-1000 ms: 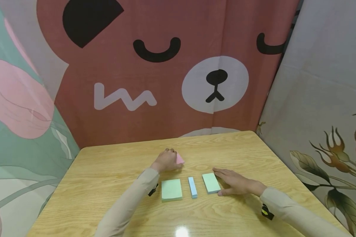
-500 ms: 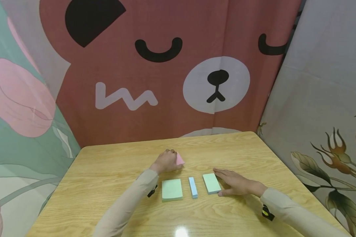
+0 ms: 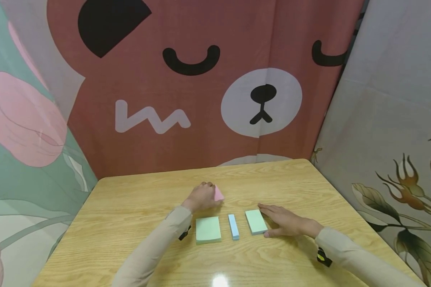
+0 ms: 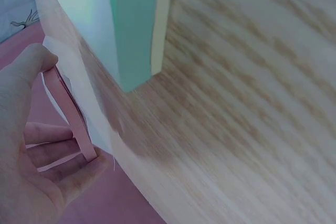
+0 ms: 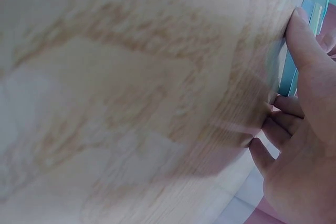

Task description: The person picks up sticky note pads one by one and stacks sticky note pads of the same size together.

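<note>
Beyond the row of pads, my left hand (image 3: 201,198) grips a pink sticky note pad (image 3: 218,194), mostly covered by the fingers in the head view. From the left wrist, the thumb is on one end of that pad's edge and the fingers are at the other. My right hand (image 3: 285,221) rests on the table, fingers extended along the right side of a small pale-green sticky note pad (image 3: 256,222) with a bluish lower layer. Its thumb is at the pad's near corner. Left of that lie a narrow blue sticky note pad (image 3: 233,226) and a larger square green sticky note pad (image 3: 208,230).
The wooden table (image 3: 129,223) has its far edge along a curtain (image 3: 201,147) printed with a bear face. A floral curtain (image 3: 388,119) hangs at the right side. Both wrists carry dark straps. A bright light reflection shows near the table's front.
My left hand and the pink sticky note pad shift very slightly. The right hand and the other pads stay where they were.
</note>
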Demonstrator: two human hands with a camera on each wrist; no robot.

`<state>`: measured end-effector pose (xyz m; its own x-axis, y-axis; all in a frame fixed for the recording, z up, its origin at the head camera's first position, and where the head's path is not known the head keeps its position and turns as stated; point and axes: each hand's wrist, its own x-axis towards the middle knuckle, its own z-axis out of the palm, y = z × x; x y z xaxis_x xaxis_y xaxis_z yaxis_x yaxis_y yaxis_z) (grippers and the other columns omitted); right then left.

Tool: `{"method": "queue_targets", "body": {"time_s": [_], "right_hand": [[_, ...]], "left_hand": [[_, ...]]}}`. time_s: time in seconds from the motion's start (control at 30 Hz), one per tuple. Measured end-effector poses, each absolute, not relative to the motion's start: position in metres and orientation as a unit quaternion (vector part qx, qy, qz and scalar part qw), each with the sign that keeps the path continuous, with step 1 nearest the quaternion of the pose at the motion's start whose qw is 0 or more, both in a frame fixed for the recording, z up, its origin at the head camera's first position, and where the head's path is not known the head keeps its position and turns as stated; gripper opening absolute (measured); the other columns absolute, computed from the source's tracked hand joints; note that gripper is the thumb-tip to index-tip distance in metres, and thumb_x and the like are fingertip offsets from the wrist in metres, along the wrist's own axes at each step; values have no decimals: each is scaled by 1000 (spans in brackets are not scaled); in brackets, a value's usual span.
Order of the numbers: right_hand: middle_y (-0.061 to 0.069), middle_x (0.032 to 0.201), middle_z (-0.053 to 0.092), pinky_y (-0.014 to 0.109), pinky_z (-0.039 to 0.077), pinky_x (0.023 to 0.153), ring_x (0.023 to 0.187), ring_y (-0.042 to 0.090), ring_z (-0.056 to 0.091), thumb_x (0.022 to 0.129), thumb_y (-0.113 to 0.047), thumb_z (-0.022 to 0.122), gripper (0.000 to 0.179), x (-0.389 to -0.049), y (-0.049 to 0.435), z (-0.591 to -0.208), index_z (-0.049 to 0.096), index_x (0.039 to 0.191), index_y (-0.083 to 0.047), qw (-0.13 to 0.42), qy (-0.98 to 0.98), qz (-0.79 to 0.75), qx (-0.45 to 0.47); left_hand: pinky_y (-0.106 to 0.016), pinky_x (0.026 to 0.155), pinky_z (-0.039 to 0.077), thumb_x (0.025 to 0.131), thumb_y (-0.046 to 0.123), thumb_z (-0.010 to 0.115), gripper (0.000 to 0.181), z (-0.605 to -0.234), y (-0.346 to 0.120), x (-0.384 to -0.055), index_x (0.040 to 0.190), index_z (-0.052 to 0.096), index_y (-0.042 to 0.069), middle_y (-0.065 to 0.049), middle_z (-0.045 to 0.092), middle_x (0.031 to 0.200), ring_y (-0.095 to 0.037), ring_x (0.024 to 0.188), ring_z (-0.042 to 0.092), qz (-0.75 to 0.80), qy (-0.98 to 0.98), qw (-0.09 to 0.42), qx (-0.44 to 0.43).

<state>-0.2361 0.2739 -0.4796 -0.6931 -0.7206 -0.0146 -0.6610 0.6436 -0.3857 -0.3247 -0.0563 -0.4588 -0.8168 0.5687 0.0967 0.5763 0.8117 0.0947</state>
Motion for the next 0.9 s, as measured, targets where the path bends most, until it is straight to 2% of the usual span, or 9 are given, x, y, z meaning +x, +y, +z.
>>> {"method": "queue_targets", "body": {"time_s": [0.37,0.63,0.8,0.9], "right_hand": [[29,155,25,67,25,106,139,48,28,95,-45,64,86,-237,273,-481,29,148,12,78,905,-172,-382],[29,156,24,68,24,106,140,48,26,95,-46,63,86,-236,274,-480,28,149,11,90,904,-178,-379],[28,156,24,68,24,106,140,48,26,95,-46,63,86,-236,274,-481,28,149,11,87,904,-175,-380],[28,156,25,68,24,106,140,48,27,95,-46,63,86,-236,273,-481,28,149,11,84,904,-173,-380]], "left_hand": [[-33,72,52,92,52,64,52,-458,-54,-323,104,68,1,-12,65,111,-21,87,57,-41,-949,42,-310],[-34,72,53,93,51,63,56,-459,-54,-322,113,67,-1,-12,65,111,-20,88,57,-53,-947,47,-312],[-30,67,51,93,49,63,51,-460,-53,-322,108,68,1,-9,65,104,-17,82,55,-57,-944,58,-319],[-29,64,49,92,49,64,46,-459,-52,-321,100,68,4,-7,64,101,-16,78,52,-60,-943,61,-322]]}}
